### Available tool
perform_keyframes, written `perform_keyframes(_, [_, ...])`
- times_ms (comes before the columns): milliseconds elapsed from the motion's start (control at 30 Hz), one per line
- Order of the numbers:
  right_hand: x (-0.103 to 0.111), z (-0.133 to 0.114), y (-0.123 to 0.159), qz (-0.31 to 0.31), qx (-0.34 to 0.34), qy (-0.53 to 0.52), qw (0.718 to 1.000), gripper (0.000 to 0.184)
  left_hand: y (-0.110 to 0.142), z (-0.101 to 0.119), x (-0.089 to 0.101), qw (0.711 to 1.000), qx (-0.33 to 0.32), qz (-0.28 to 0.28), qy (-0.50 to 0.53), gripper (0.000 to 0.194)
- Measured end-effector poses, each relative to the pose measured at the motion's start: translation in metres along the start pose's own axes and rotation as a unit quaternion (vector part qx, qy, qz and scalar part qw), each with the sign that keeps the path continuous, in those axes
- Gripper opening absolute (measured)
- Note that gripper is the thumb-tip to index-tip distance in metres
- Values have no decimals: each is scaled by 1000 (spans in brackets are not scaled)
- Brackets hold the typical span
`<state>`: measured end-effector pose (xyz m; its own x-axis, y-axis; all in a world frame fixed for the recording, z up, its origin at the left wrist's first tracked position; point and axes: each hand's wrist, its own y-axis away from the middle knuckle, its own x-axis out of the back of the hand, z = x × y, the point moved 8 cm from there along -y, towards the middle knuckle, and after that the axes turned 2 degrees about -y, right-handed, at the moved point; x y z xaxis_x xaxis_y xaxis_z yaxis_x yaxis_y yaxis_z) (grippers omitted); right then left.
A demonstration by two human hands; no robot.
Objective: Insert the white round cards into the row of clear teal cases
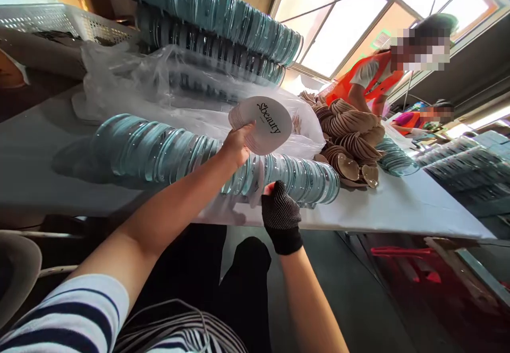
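My left hand [238,143] is closed round a stack of round white cards [261,123] printed "Sbeauty", held up above the table. Below it lies a long row of clear teal-rimmed round lids [159,151] on the white table [398,209]. My right hand [280,209], in a black dotted glove, is at the table's near edge, touching the row of lids near its right part; its fingers are curled and mostly hidden, so what they grip is unclear.
More rows of teal lids [223,13] are stacked at the back behind a clear plastic bag [167,87]. A pile of tan round pads [350,135] lies to the right. Two people in orange vests [374,77] work beyond. A white basket [59,21] sits far left.
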<state>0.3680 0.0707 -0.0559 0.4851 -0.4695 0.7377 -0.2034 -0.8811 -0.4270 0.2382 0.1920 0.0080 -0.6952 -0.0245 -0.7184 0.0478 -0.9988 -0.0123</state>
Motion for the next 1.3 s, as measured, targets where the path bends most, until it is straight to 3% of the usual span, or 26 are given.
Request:
perform_keyframes(133, [-3,-7,-3,-6,46,-87,995,40,-1,-1,3,1000,4,1,12,35])
perform_keyframes(267, [6,2,3,-26,15,-149,988,42,-2,-3,4,1000,8,-7,14,33])
perform_keyframes(433, [9,4,-4,1,3,-79,997,32,-2,-5,2,999,9,-29,9,37])
perform_keyframes(567, [-14,-7,-24,-80,13,-12,997,23,-2,-3,3,1000,2,-24,14,37])
perform_keyframes(733, [-16,-18,-26,-115,70,114,984,26,-6,-2,9,999,23,17,32,42])
perform_keyframes(800, [-18,-15,-22,-129,65,112,983,31,-7,-2,10,998,29,24,43,41])
perform_keyframes(867, [-28,-7,-17,-176,26,2,984,33,-7,-3,11,998,24,25,52,40])
perform_keyframes(900, [-38,-2,-13,-226,-9,-103,969,36,-7,-3,12,998,18,25,54,39])
perform_keyframes(933, [-50,0,-6,-285,-45,-232,929,45,-7,-3,12,998,10,23,54,38])
perform_keyframes(1000, [-65,-4,6,-371,-90,-470,796,68,-5,-4,11,999,-9,18,46,35])
perform_keyframes(1033, [-66,-6,8,-389,-93,-537,743,74,-4,-4,10,999,-21,14,39,34])
perform_keyframes(1067, [-63,-5,7,-390,-87,-564,722,75,-3,-4,9,999,-33,11,29,32])
perform_keyframes(1100, [-58,-1,0,-368,-77,-558,740,71,-1,-4,7,999,-45,7,17,31])
perform_keyframes(1133, [-49,8,-11,-314,-69,-523,789,66,1,-4,5,998,-57,2,4,28])
perform_keyframes(1200, [-13,25,-41,-121,-41,-421,898,60,7,-4,-1,997,-77,-14,-27,21])
perform_keyframes(1267, [32,31,-58,75,-6,-324,943,61,15,-3,-8,994,-89,-39,-55,16])
perform_keyframes(1300, [47,27,-62,124,15,-283,951,63,21,-2,-11,992,-93,-53,-66,16])
